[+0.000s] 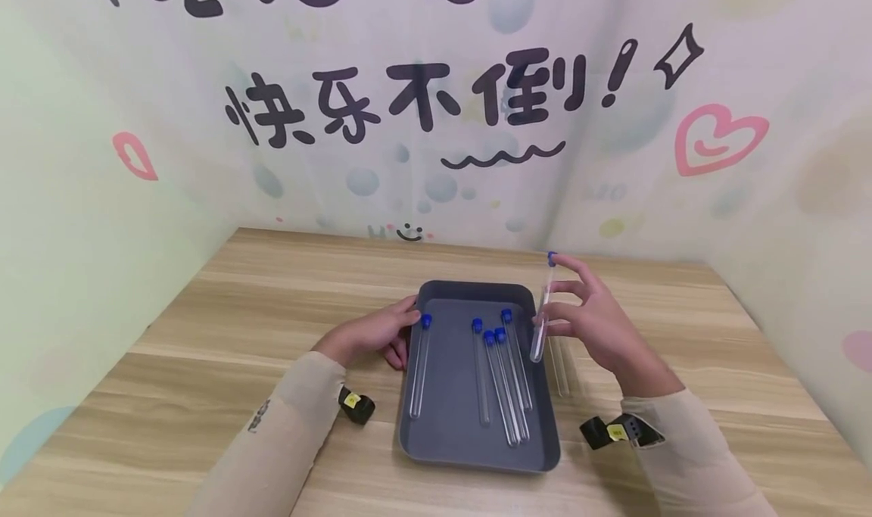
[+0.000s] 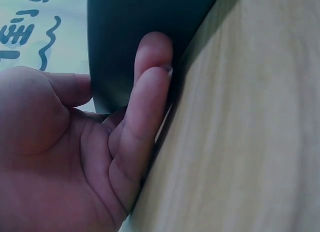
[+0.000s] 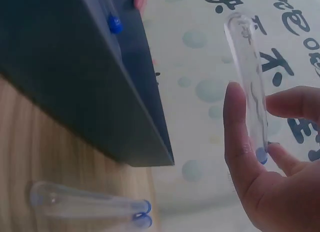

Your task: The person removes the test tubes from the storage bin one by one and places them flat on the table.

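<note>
My right hand (image 1: 596, 324) holds a clear test tube (image 1: 538, 335) with a blue cap, near the right rim of a grey tray (image 1: 450, 449). The tube stands nearly upright, cap up. In the right wrist view the thumb and fingers pinch the tube (image 3: 252, 71) along its length. At the tray's left side, my left hand (image 1: 375, 331) grips the wall, thumb at the rim and the other fingers curled against the outside. Inside the tray lie several capped test tubes (image 1: 484, 396), grouped toward the right, plus a single tube (image 1: 420, 373) along the left wall.
Right of the tray, two more blue-capped tubes (image 3: 90, 199) lie on the wooden table (image 1: 272, 297), partly hidden behind the right hand in the head view. A printed cloth (image 1: 409, 191) hangs behind the table's back edge.
</note>
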